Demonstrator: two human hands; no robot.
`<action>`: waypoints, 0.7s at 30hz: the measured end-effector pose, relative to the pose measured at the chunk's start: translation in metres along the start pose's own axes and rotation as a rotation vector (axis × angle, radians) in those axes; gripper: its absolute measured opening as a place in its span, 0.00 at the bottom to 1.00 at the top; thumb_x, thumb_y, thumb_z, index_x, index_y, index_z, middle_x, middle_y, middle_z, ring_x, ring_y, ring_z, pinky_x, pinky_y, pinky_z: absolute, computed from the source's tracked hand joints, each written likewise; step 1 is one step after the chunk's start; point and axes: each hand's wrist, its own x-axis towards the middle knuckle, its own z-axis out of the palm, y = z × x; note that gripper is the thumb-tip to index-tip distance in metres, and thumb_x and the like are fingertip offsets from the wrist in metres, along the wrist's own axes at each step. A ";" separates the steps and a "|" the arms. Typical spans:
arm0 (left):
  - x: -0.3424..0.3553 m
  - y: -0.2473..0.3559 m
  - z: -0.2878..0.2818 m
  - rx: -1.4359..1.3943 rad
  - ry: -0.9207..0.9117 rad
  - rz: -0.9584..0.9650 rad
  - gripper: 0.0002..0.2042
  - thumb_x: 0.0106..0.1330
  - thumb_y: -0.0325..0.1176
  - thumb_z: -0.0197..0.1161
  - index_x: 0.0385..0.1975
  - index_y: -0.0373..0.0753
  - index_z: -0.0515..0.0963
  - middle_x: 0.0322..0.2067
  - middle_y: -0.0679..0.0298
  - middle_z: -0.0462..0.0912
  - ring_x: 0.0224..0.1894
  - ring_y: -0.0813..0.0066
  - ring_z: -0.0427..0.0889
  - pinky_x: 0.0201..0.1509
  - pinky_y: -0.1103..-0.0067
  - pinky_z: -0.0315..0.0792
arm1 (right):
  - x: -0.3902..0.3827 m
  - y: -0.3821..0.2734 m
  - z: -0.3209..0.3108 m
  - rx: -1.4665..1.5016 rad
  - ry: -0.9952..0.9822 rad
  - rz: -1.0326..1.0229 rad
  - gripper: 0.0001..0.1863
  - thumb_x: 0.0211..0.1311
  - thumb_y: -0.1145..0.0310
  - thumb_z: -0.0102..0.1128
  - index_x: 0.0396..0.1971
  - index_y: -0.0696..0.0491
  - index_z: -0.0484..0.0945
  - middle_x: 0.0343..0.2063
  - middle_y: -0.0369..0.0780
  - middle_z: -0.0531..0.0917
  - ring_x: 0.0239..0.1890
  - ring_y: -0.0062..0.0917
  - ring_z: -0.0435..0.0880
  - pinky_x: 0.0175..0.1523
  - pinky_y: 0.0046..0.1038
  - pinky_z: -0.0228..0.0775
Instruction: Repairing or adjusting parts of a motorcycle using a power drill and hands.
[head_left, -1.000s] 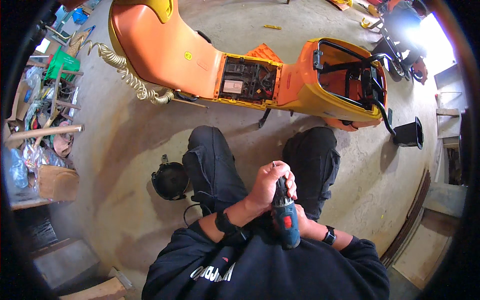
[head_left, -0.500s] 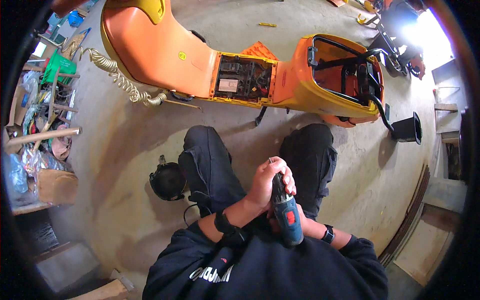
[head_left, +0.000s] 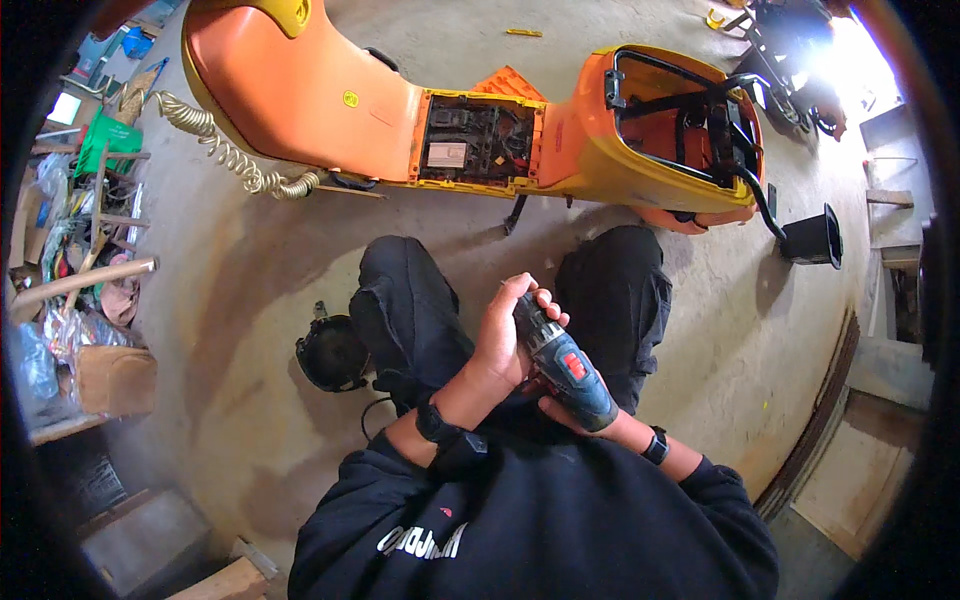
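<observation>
A blue-and-black cordless drill (head_left: 585, 392) with a red patch on top lies slantwise in front of my body, chuck pointing up and left. My left hand (head_left: 502, 335) is closed around its chuck end, thumb along the top. Beneath the drill's body, my right hand (head_left: 562, 412) grips it from the right; most of its fingers are hidden. Whether a bit sits in the chuck cannot be made out. Beyond my knees stands an orange-and-yellow scooter body (head_left: 480, 140). A recess in its middle exposes a silver box (head_left: 446, 155) among dark parts and wires.
Beside my left leg a round black part (head_left: 332, 355) sits on the floor. A coiled air hose (head_left: 240, 170) hangs at the scooter's left end. Cluttered shelving (head_left: 100, 270) lines the left side. At right, a black cup-shaped piece (head_left: 812, 240) adjoins a bent tube. An orange panel (head_left: 508, 84) lies behind.
The drill has tilted, its rear end swinging right and upward while its chuck end moves left. Both hands keep hold of it. The whole view has shifted slightly.
</observation>
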 end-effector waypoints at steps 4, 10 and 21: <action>-0.004 0.003 -0.006 -0.081 -0.114 -0.108 0.10 0.68 0.42 0.61 0.30 0.45 0.70 0.27 0.66 0.74 0.32 0.72 0.78 0.49 0.67 0.76 | 0.004 -0.008 -0.004 -0.081 -0.088 -0.092 0.28 0.62 0.76 0.59 0.62 0.49 0.64 0.46 0.38 0.79 0.43 0.24 0.82 0.47 0.26 0.71; -0.007 0.000 -0.009 0.159 -0.135 -0.031 0.10 0.69 0.41 0.60 0.31 0.44 0.71 0.28 0.65 0.76 0.34 0.70 0.80 0.50 0.66 0.77 | -0.005 0.007 -0.004 -0.047 -0.190 -0.068 0.30 0.62 0.78 0.55 0.65 0.51 0.61 0.51 0.39 0.77 0.43 0.24 0.82 0.48 0.26 0.70; 0.002 0.006 -0.023 0.055 -0.478 -0.049 0.08 0.70 0.40 0.56 0.36 0.43 0.72 0.34 0.62 0.79 0.47 0.61 0.80 0.58 0.61 0.73 | 0.003 -0.013 -0.009 0.143 -0.243 -0.043 0.28 0.66 0.73 0.55 0.65 0.55 0.59 0.50 0.40 0.78 0.43 0.26 0.81 0.53 0.29 0.72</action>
